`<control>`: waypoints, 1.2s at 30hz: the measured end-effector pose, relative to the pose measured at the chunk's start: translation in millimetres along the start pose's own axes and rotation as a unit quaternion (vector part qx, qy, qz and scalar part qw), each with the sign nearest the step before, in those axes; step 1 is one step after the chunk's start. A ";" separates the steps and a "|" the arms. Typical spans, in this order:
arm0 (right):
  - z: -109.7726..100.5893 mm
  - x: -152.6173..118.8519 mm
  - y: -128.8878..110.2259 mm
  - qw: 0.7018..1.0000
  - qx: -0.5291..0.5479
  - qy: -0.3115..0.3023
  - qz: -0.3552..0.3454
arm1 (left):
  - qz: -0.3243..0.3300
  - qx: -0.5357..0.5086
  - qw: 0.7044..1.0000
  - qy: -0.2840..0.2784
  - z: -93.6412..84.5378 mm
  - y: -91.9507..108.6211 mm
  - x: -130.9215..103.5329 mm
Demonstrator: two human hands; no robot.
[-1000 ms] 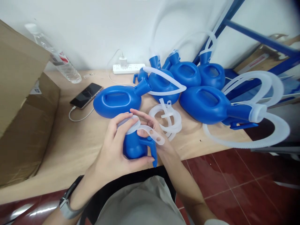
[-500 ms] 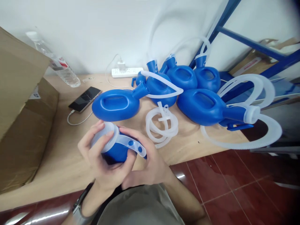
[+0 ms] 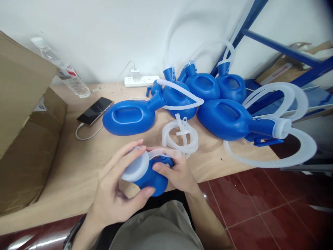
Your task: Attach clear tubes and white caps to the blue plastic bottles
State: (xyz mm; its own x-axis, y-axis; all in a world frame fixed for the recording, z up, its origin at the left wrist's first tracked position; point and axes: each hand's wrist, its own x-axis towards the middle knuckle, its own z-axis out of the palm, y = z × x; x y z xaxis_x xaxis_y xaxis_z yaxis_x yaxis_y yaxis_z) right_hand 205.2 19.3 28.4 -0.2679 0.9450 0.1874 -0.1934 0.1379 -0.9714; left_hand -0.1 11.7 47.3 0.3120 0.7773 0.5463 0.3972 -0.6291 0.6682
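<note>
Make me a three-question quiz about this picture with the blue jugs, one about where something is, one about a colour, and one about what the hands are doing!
1. Where does the black smartphone lie?
A. on the red floor
B. on the wooden table, left of the blue plastic jugs
C. inside the cardboard box

2. What colour is the coiled plastic hose in the middle of the table?
A. translucent white
B. green
C. black

3. What are the two hands doing?
A. resting flat on the table
B. both holding a small blue plastic container with a white cap
C. pouring from the water bottle

Answers: 1 B, the phone sits on the wooden table beside the nearest blue plastic jug. 2 A, the coil looks pale and see-through. 3 B, the left hand and right hand both grip the small blue plastic container.
</note>
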 end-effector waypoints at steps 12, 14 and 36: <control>1.4 -0.4 13.2 0.999 0.036 -0.011 0.010 | -0.021 -0.199 0.975 0.096 19.0 -14.8 -11.1; 0.2 -4.4 17.2 0.999 0.034 0.001 0.028 | -0.021 -0.215 0.970 0.113 19.8 -14.5 -11.4; 6.0 -14.0 6.5 1.000 -0.006 -0.001 0.006 | 0.099 0.045 0.988 0.110 15.1 2.7 -7.0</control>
State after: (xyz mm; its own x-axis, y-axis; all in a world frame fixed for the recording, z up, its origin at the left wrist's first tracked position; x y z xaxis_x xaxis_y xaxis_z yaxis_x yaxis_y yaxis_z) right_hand 202.1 5.1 20.3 -0.2710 0.9463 0.1764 -0.1793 0.1304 -0.9751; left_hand 11.9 4.7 37.7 0.2004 0.6115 0.7654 0.4246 -0.7583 0.4947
